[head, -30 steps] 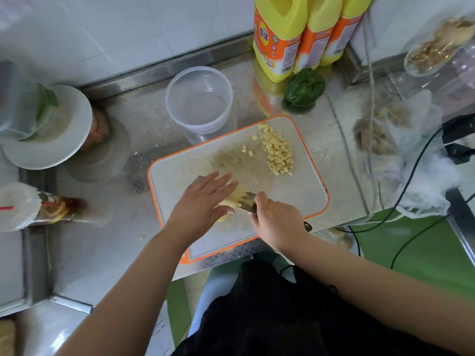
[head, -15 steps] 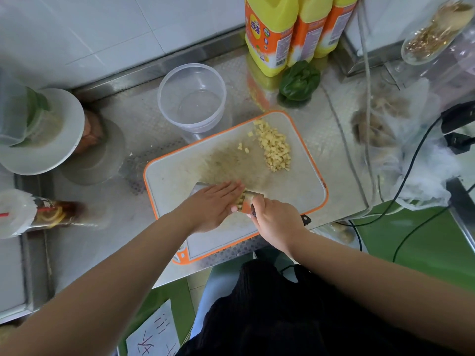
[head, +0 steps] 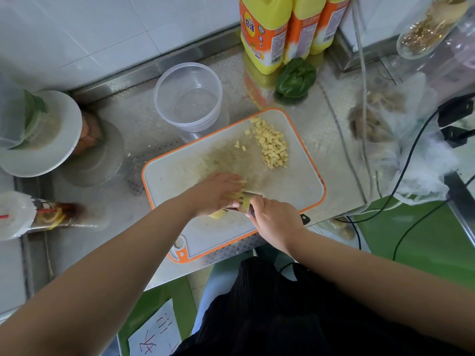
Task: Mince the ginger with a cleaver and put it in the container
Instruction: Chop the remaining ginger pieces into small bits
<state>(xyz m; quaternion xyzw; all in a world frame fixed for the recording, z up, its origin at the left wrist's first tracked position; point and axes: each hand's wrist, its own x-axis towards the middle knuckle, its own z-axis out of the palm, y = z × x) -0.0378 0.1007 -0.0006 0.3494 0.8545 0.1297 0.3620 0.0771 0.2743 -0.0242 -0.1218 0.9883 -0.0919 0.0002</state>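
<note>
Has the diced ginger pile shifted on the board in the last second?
No. The diced ginger pile sits by the same far right corner of the cutting board, as before.

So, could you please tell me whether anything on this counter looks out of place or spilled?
One stray ginger bit lies off the cutting board on the steel counter, left of the board. The container holds no ginger yet.

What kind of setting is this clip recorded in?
Probably a working kitchen: a steel counter against tiled wall, an orange-rimmed cutting board with diced ginger, and big yellow jugs at the back.
</note>
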